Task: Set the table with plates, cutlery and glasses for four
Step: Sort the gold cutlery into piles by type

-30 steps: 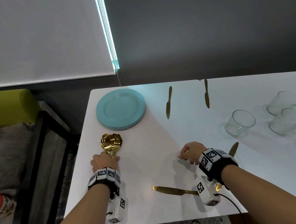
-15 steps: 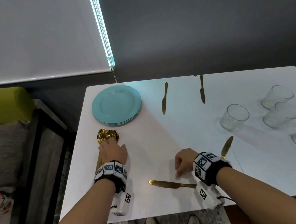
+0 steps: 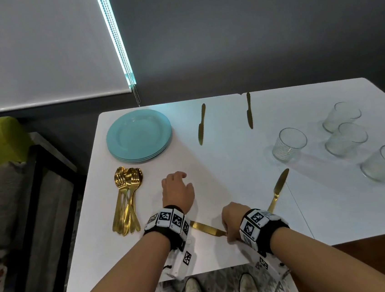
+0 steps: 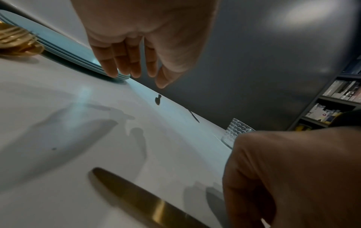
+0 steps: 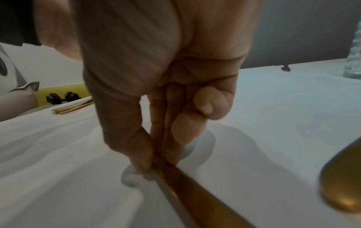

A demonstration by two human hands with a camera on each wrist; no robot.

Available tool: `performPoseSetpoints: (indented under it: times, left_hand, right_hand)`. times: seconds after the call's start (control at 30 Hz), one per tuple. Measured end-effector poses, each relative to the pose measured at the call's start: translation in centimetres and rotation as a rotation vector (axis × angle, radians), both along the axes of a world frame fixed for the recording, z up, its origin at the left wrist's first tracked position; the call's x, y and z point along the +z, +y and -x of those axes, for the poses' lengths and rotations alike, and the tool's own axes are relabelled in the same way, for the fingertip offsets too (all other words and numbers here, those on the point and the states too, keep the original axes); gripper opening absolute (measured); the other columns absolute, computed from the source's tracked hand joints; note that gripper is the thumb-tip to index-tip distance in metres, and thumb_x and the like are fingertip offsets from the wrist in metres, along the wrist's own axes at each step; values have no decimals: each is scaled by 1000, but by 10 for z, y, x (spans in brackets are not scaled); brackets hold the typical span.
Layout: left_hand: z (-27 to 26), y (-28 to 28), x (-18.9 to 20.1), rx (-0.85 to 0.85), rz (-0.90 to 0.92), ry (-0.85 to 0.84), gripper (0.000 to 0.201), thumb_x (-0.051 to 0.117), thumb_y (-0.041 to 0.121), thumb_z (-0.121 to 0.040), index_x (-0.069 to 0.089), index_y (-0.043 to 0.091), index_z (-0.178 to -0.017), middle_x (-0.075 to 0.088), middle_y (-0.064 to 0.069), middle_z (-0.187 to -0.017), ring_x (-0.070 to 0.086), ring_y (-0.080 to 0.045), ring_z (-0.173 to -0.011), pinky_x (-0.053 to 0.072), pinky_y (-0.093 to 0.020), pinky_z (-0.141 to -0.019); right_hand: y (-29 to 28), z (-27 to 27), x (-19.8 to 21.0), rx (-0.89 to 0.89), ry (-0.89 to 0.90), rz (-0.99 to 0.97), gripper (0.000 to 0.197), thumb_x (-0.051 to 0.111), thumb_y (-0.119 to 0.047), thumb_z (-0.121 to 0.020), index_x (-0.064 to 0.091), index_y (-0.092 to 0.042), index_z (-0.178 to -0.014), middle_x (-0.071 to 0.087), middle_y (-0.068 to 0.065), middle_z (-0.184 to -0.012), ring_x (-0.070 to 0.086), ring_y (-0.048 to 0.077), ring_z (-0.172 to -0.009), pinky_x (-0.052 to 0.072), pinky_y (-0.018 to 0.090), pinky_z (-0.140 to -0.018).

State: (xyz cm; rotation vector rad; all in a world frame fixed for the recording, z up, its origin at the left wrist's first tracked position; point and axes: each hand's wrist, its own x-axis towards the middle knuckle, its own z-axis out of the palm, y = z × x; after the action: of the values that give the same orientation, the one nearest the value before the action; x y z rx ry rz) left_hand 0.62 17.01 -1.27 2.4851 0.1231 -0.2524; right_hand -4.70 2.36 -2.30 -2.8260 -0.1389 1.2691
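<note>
Knife (image 3: 207, 229) lies flat, blade pointing left; right hand (image 3: 233, 220) fingers pinch its handle; left hand (image 3: 177, 190) fingers loose.

Head view high, facing down over table (image 3: 236, 165); wrist views low, close; all share near knife (image 3: 207, 229)

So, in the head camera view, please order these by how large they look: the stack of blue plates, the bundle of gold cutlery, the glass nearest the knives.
1. stack of blue plates
2. bundle of gold cutlery
3. glass nearest the knives

The cutlery lies nearer the camera, which may flatter it.
</note>
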Motion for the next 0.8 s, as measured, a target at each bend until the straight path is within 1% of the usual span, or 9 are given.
performPoseSetpoints:
  times: [0.1,0.2,0.33,0.4,0.47,0.53,0.6,0.7,0.8]
  left_hand:
    - [4,-5,2,4,16,-24,35,48,19,-93,48,14,-128,48,-8,-133,36,-23,-128,34,-32,-103]
    - [10,-10,4,5,90,-75,33,49,15,-93,49,10,-126,52,-8,-126,43,-23,-122,36,-30,-100]
    - [18,-20,10,58,275,-169,27,49,11,-93,52,6,-119,54,-6,-108,51,-16,-98,39,-21,-86]
    - [22,-28,8,86,334,-75,24,49,15,-93,52,7,-115,56,-4,-99,53,-17,-91,41,-23,-83]
    - [23,-39,2,70,373,148,24,47,25,-95,53,9,-112,64,-9,-99,61,-25,-92,49,-30,-87]
    - [27,-50,1,4,458,408,25,40,30,-98,52,8,-103,63,-11,-93,62,-27,-85,53,-38,-89]
    - [33,-59,7,-27,616,602,23,36,23,-100,51,6,-96,57,-7,-80,57,-21,-69,53,-35,-75]
    - [40,-69,12,-51,734,685,30,31,8,-99,51,10,-78,50,-6,-69,52,-16,-56,49,-32,-62]
    - [38,-74,0,-66,587,625,25,37,3,-93,46,11,-72,45,-5,-62,46,-15,-46,46,-29,-53]
  right_hand:
    - [-1,5,0,-99,-35,-17,25,76,-18,-66,72,-3,-86,63,6,-72,58,21,-60,46,20,-50]
    - [-8,1,6,-282,-52,-76,27,72,-17,-66,74,-2,-88,58,4,-67,57,19,-59,45,19,-50]
    - [-27,-10,14,-533,-88,-288,29,68,-26,-76,75,0,-86,66,7,-66,61,18,-56,41,18,-49]
    - [-36,-13,19,-719,-98,-424,18,66,-24,-79,72,-8,-71,68,6,-68,59,18,-54,43,18,-49]
    - [-42,-16,24,-842,-86,-551,21,64,-21,-82,64,-12,-62,69,9,-76,54,20,-55,42,22,-51]
    - [-46,-19,26,-965,-97,-659,19,64,-17,-82,65,-11,-64,72,13,-83,51,18,-50,39,22,-47]
    - [-48,-21,25,-1045,-112,-712,12,65,-14,-79,68,-8,-70,73,15,-85,50,16,-46,38,21,-42]
    - [-52,-17,19,-1060,-118,-750,10,67,-13,-79,68,-11,-69,73,14,-82,52,16,-48,39,21,-43]
    - [-57,-14,17,-1013,-111,-654,14,70,-17,-80,66,-13,-67,69,6,-77,54,14,-51,42,21,-46]
